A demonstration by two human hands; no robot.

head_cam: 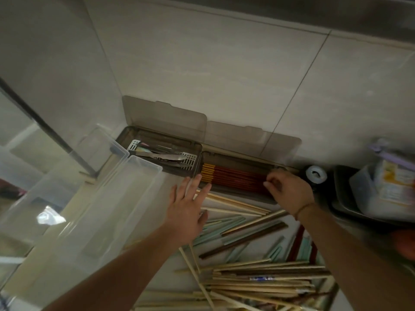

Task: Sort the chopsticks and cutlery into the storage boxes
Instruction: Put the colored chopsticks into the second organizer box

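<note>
Against the tiled wall (224, 75), two smoky storage boxes sit side by side on the pale surface (161, 198), lids tipped back against the tiles. In the right box (242, 199) I see a row of red chopsticks with yellow ends (233, 177), laid parallel, long axes running left to right, yellow ends pointing left. My right hand (289, 189) sits at their right ends, fingers curled over the tips; I cannot tell whether this grip actually pinches any of them. My left hand (186, 209) lies flat with fingers straight and spread, holding nothing, fingertips reaching the yellow ends at the box's left edge.

The left box (157, 135) holds metal cutlery (166, 156) on a white slotted tray, the pieces lying lengthwise left to right.

On the surface nearer me, loose chopsticks (247, 234) are scattered: pale wooden, mint-green and dark brown ones pointing at mixed angles, with a denser bundle of pale wooden chopsticks (265, 281) at the bottom lying mostly left to right.

A clear plastic bin (94, 212) stands to the left of my left arm. A roll of tape (316, 173) lies just right of the right box.
</note>
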